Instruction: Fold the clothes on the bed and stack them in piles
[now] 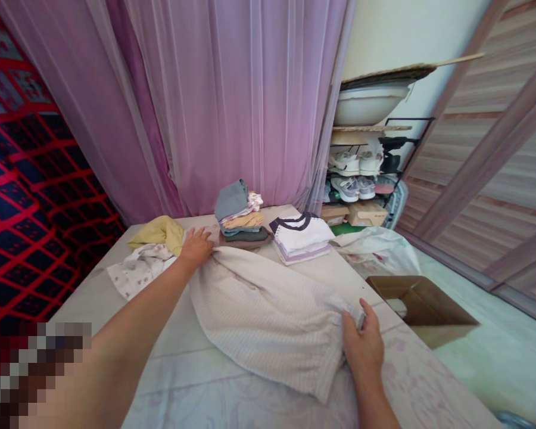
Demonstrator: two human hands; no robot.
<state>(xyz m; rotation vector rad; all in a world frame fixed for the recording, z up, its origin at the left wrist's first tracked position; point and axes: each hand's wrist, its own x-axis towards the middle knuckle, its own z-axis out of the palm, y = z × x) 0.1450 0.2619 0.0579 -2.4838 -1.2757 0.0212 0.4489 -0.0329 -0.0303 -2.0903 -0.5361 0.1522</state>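
A pale beige garment with fine ribbed stripes (268, 310) lies spread across the bed, narrowing at its left end and gathered at its right end. My left hand (197, 245) reaches to its far left end, palm down with the fingers spread over the fabric. At the gathered right edge rests my right hand (364, 342), thumb and fingers apart and touching the cloth. Past my left hand lie a crumpled yellow cloth (163, 232) and a white patterned garment (143, 268). Behind the beige garment are a stack of folded clothes (234, 202) and folded white clothes with a dark collar (304, 232).
The bed (241, 387) has a pale patterned sheet. A purple curtain (241, 101) hangs behind it. An open cardboard box (420, 298) and a plastic bag (379, 247) are at the right, near a shoe rack (361, 173). Red-and-black checked fabric (27, 196) hangs at left.
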